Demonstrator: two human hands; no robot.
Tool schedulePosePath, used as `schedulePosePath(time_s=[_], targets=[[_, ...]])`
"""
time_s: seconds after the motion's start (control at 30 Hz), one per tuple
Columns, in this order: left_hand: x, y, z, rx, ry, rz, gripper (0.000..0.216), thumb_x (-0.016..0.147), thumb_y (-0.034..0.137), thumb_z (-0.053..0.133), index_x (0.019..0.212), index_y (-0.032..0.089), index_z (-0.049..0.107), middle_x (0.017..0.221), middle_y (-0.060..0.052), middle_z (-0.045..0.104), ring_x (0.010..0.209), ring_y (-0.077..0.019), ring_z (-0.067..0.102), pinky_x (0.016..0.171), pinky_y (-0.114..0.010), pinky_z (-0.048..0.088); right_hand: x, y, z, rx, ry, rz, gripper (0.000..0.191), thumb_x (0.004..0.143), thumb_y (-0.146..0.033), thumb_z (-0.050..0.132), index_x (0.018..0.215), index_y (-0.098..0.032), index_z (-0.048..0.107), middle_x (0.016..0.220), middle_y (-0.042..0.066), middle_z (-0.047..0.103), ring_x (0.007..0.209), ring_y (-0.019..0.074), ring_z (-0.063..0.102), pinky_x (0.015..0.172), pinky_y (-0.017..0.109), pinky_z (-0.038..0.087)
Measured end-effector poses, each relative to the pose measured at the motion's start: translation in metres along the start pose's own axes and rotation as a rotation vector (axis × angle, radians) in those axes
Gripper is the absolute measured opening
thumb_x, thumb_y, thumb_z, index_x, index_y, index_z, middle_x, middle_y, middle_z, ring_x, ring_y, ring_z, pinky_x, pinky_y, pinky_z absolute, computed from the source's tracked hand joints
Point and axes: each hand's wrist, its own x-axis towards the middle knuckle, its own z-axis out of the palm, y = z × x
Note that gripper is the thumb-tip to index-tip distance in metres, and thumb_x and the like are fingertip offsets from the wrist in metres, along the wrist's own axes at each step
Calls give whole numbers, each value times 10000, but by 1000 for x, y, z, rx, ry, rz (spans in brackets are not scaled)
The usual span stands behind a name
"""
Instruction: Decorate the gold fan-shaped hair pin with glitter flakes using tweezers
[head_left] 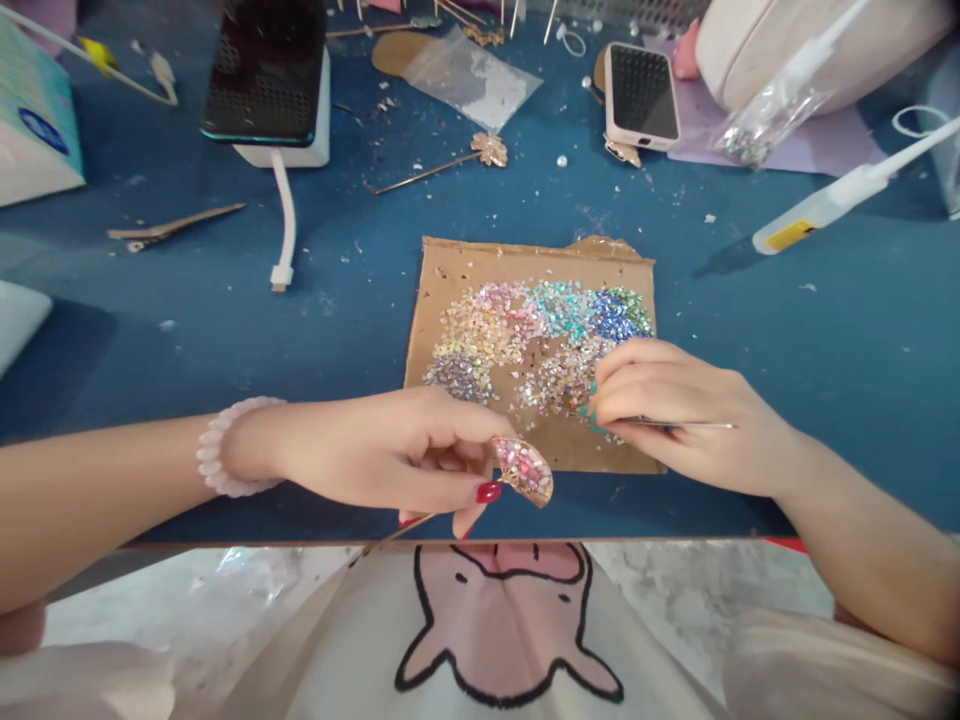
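Observation:
Pinched in my left hand (427, 450) is a hairpin with a gold fan-shaped head (525, 468), set with pink and pale chips. Its thin stick runs down to the left past the table's front edge. My right hand (667, 405) is closed round a thin metal tool (675, 425), with its fingertips over the chips; the tool's tip is hidden. Beneath lies a piece of cardboard (540, 455) bearing loose shiny chips, grouped by colour: grey (459, 375), yellow (480, 328), pink (510, 300), turquoise (562, 308), blue (615, 315) and mixed pale ones (559, 380).
Behind the cardboard lie a hairpin with a leaf-like head (490, 149), a plastic bag (480, 85) and a phone (643, 95). A white glue-like tube (817, 215) is at right. Leftward are a larger phone (262, 75) on a white block, a cable (283, 220) and a clip (176, 226).

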Motion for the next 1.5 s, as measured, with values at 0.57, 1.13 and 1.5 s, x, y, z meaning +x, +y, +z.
schedulePosePath(time_s=[0.57, 1.13, 1.5], targets=[[0, 0, -1, 6, -1, 8, 205, 940, 111, 436, 1094, 166, 559, 722, -18, 630, 464, -46, 481, 442, -82, 429, -1, -2, -2, -111, 28, -92, 164, 847, -66, 553, 925, -208, 577, 820, 15, 637, 903, 179, 581, 819, 364, 467], [0, -1, -1, -8, 0, 9, 253, 940, 96, 437, 1130, 188, 576, 719, -15, 630, 471, -44, 490, 451, -74, 433, -3, 0, -6, -110, 13, -44, 154, 841, -100, 573, 926, -227, 591, 846, 25, 625, 910, 178, 596, 815, 356, 487], [-1, -1, -1, 14, -5, 12, 259, 946, 98, 432, 1142, 204, 563, 731, -9, 628, 481, -36, 481, 459, -57, 429, -4, 1, -5, -38, 14, -27, 195, 830, -59, 586, 938, -221, 582, 876, 35, 616, 925, 175, 580, 815, 359, 500]])
